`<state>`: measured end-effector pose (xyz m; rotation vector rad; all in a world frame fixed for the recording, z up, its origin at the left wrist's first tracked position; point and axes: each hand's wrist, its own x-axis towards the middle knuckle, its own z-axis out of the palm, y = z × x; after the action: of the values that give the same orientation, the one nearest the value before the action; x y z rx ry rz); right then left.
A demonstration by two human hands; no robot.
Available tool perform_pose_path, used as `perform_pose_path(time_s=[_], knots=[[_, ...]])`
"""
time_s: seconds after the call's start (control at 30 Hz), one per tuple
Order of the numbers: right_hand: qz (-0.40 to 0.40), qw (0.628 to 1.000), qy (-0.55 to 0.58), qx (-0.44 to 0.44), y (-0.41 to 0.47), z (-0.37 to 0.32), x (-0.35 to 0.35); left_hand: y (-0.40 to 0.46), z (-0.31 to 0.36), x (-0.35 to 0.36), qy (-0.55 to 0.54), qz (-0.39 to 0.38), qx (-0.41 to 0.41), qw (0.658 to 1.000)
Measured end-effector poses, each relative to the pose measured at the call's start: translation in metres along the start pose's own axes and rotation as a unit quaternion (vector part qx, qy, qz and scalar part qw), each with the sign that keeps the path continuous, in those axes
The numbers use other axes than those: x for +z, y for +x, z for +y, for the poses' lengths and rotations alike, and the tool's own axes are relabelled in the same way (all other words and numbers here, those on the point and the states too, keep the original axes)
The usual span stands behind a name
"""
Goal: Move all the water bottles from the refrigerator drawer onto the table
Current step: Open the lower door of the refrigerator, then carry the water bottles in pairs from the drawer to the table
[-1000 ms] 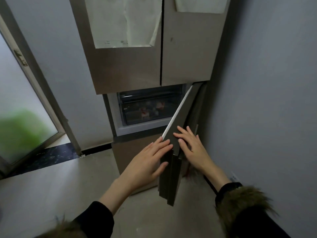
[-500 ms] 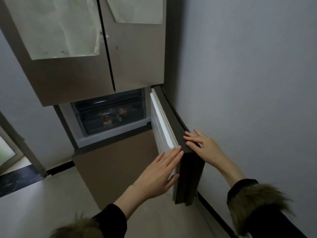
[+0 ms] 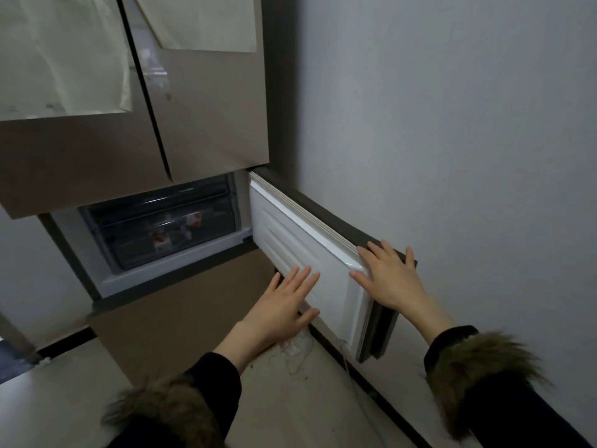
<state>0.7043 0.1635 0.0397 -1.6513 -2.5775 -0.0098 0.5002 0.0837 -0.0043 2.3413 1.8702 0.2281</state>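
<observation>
With flat, straight fingers of our left hand point(image 3: 277, 307) and right hand point(image 3: 389, 279) pressing the fridge door point(image 3: 300, 250), we judge the drawer's point(image 3: 168, 229) bottles rigid, cold and probably slick, best gripped mid-body.

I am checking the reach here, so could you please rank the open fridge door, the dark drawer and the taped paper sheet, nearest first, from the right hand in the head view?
1. Open fridge door: under the right hand, which rests on its outer corner.
2. Dark drawer: to the left, inside the open compartment.
3. Taped paper sheet: far above, on the upper right door.
</observation>
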Motion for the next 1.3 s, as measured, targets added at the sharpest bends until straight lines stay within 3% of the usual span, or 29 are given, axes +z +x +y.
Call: perform_pose_path(time_s=[0.3,0.7,0.9,1.03,1.1,1.2,1.3], knots=[[-0.006,0.993,0.032,-0.117,0.029,-0.064,0.014,-0.038,-0.06,-0.012,-0.04,0.05,-0.137,0.989],[-0.015,0.963,0.024,-0.267,0.117,-0.207,0.047,-0.102,-0.188,-0.012,-0.063,0.097,-0.327,0.938],[-0.024,0.959,0.018,-0.282,0.187,-0.266,0.079,-0.094,-0.273,0.003,-0.196,0.125,-0.377,0.897],[-0.071,0.96,0.059,-0.265,0.237,-0.298,0.107,-0.077,-0.324,0.004,-0.346,0.173,-0.428,0.817],[-0.111,0.953,0.171,-0.225,0.261,-0.313,0.122,-0.067,-0.347,0.005,-0.427,0.2,-0.448,0.76],[-0.189,0.894,0.394,-0.1,0.291,-0.327,0.136,-0.054,-0.382,0.01,-0.512,0.246,-0.468,0.677],[-0.234,0.81,0.536,0.047,0.329,-0.337,0.152,-0.035,-0.414,0.017,-0.653,0.291,-0.444,0.539]])
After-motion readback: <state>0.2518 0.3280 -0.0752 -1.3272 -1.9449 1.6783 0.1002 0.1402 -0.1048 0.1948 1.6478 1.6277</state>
